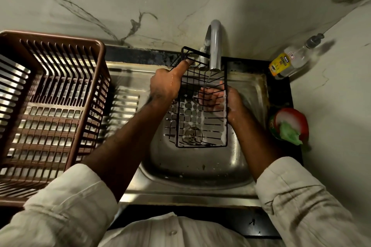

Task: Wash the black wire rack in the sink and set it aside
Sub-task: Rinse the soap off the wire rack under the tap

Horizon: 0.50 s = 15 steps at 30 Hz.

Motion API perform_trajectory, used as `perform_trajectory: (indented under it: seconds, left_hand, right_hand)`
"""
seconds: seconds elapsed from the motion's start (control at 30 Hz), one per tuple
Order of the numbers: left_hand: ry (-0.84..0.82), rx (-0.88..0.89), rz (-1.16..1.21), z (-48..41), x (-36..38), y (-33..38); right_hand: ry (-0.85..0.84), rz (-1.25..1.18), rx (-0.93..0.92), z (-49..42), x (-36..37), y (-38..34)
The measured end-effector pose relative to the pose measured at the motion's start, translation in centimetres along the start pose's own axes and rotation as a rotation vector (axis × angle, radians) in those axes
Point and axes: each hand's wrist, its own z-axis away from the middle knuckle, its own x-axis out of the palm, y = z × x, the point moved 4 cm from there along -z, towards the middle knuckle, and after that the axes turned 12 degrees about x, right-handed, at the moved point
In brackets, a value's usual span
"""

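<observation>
The black wire rack (200,118) hangs over the steel sink (200,168), tilted with its far end up by the tap (215,46). Water runs from the spout onto the rack's upper part. My left hand (167,84) grips the rack's left rim, its forefinger stretched along the wire toward the top corner. My right hand (220,99) holds the right rim, with fingers curled inside the rack under the stream. Soap foam clings to some wires and to my right hand.
A brown plastic dish basket (50,110) stands on the draining board at the left. A dishwash gel bottle (291,60) lies at the back right corner. A red soap tub with a green scrubber (289,126) sits right of the sink. Marble wall behind.
</observation>
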Motion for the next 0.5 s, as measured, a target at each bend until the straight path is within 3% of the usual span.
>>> perform_trajectory:
  seconds: [0.23, 0.5]
  left_hand:
    - [0.098, 0.063, -0.179, -0.1, -1.2, -0.3]
    - [0.098, 0.177, -0.479, 0.8, -2.7, 1.8]
  right_hand:
    - [-0.049, 0.006, -0.071, 0.6, 1.5, 0.5]
    - [0.059, 0.130, -0.279, 0.1, 2.0, 0.9]
